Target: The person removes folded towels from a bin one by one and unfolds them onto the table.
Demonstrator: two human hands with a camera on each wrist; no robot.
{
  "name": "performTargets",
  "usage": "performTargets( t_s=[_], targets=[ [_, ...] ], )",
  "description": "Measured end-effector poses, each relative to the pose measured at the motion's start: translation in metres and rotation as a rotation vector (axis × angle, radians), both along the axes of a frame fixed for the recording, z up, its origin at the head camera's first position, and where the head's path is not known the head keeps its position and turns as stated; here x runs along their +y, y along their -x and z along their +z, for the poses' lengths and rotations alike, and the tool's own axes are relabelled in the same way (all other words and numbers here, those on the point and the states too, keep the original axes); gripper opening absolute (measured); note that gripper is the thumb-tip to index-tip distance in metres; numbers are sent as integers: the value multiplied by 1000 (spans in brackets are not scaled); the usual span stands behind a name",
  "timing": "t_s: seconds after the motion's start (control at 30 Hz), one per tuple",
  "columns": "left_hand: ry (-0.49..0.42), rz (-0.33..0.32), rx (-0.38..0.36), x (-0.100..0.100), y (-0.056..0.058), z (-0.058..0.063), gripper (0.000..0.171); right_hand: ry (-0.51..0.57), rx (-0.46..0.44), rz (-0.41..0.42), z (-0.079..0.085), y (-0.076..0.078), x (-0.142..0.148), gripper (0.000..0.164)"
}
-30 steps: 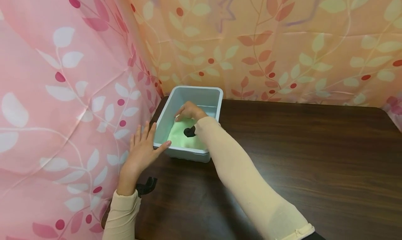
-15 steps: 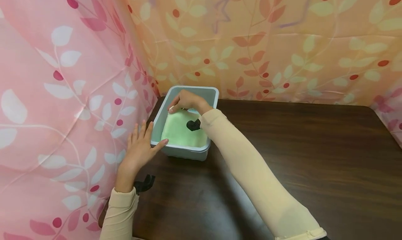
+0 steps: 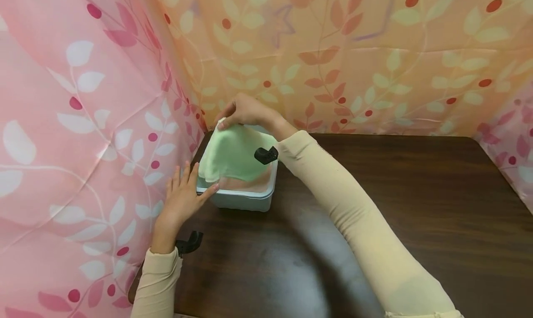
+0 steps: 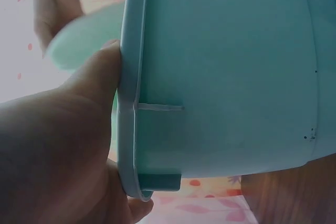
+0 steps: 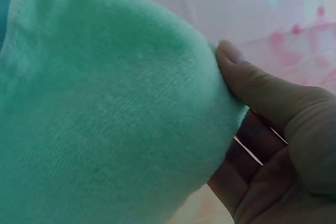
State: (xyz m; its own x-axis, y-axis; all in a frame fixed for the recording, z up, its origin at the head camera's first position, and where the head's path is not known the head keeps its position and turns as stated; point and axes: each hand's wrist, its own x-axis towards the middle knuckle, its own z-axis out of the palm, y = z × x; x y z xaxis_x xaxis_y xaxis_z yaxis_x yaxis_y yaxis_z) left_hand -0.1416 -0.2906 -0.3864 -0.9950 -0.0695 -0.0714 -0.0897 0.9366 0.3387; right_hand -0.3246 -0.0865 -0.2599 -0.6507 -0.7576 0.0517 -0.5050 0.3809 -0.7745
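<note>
A light green plush cloth [image 3: 239, 153] hangs partly raised from a pale blue-grey plastic bin [image 3: 243, 201]. My right hand [image 3: 250, 110] pinches its far upper edge between thumb and fingers; the right wrist view shows the thumb on the near face of the cloth [image 5: 121, 98]. Beneath it, inside the bin, a peach-coloured cloth [image 3: 245, 184] shows. At the bin's near left corner my left hand [image 3: 183, 195] rests on the rim with fingers spread. From the left wrist view, its thumb lies along the rim [image 4: 131, 77]. Much of the bin's inside is hidden by the green cloth.
The bin stands on a dark wooden table [image 3: 374, 207] at its far left corner. A pink leaf-patterned curtain [image 3: 83, 146] hangs close on the left, and an orange one [image 3: 354, 68] behind. Black wrist-camera mounts [image 3: 266, 155] jut from both sleeves.
My right hand has risen from inside the bin, lifting the green cloth by its edge and uncovering the peach one below. The left hand stays at the rim.
</note>
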Motion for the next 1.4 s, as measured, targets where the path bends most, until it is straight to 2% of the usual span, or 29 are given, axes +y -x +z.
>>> performTargets(
  t_s=[0.23,0.37,0.5,0.67,0.77,0.87,1.07,1.2,1.4],
  targets=[
    [-7,-12,-3,-2,10,-4,105,103,39,-117,54,-14,36,26],
    [-19,-18,2,-2,13,-4,105,168,52,-202,76,-22,66,26],
    [-19,-21,11,-4,14,-3,105,230,43,-307,86,-30,99,27],
    [-5,-20,13,-10,13,-2,105,293,37,-438,87,-36,138,29],
    [-3,-17,15,-14,14,-2,105,288,35,-511,81,-36,159,30],
    [-8,-14,15,-16,15,-3,105,260,30,-579,67,-31,178,32],
    [-11,-6,13,-17,14,-4,106,256,4,-658,16,-21,205,31],
    [-10,-9,12,-17,14,-4,106,293,-47,-690,-16,-25,213,27],
    [-17,-4,14,-15,13,-3,105,421,-226,-729,-50,-30,222,24]
  ],
)
